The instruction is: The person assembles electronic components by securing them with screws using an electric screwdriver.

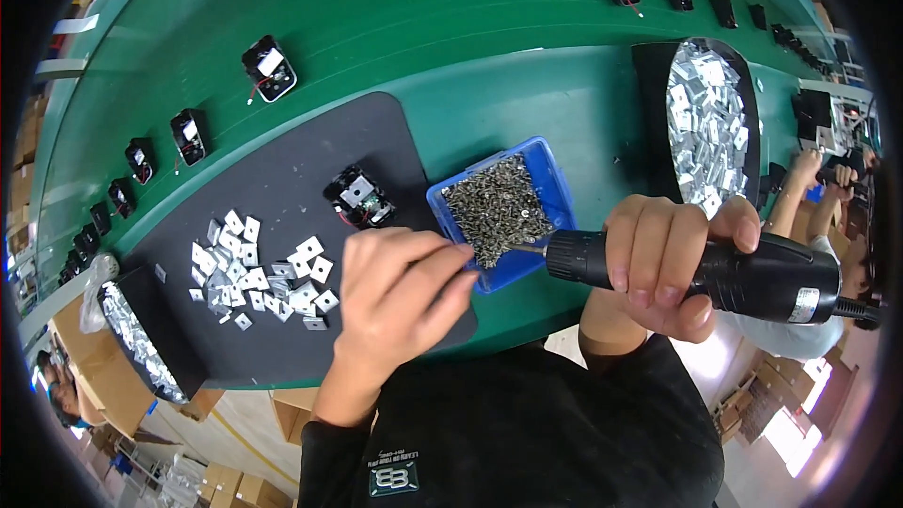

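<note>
A black screwdriver (pixel 769 273) is clasped by the right grip (pixel 663 259), its bit (pixel 529 248) above screws (pixel 497 202) in a blue tray (pixel 547 179); whether anything is pinched by the nearby left grip (pixel 397 290) cannot be told.

We count one black cylindrical electric screwdriver (pixel 691 273), one blue rectangular plastic tray (pixel 555 183) and one flat dark-grey mat (pixel 353 136). We find two black bins (pixel 654 113) of square silver metal plates (pixel 710 122), at lower left and upper right. One open black plastic housing (pixel 365 199) lies on the mat; along the green belt (pixel 451 0) we make out five more at upper left and four at upper right, before crowded rows. The small metal screws (pixel 499 207) and the plates are too many to count.
</note>
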The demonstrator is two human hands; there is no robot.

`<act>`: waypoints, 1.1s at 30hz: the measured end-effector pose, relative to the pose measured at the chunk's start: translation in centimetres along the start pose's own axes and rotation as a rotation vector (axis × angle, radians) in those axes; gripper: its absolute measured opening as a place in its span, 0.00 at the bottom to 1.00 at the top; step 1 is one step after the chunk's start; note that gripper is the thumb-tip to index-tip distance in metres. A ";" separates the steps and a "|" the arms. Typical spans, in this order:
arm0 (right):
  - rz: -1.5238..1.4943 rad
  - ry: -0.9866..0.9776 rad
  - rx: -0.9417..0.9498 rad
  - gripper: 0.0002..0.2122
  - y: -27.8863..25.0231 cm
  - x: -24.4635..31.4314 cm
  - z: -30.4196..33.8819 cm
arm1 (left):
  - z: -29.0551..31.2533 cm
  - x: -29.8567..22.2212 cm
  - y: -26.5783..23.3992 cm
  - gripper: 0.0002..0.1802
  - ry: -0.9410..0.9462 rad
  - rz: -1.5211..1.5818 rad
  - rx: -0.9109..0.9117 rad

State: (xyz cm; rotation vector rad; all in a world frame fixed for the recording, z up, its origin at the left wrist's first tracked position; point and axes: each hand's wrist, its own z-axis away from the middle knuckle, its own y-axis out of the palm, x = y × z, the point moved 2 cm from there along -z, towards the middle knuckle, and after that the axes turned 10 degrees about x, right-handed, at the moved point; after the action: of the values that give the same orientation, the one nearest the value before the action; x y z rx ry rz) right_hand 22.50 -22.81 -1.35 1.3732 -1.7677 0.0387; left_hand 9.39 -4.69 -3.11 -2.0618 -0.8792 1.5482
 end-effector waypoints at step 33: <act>0.001 -0.068 -0.007 0.25 1.7 0.9 -0.5 | -0.8 -0.1 3.0 0.12 -0.088 0.252 0.109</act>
State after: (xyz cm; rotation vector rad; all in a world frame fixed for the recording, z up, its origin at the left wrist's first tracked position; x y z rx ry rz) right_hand 21.46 -22.59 0.33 1.3834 -1.8231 -0.0137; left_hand 10.87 -6.87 -4.81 -2.1030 -0.5654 1.7867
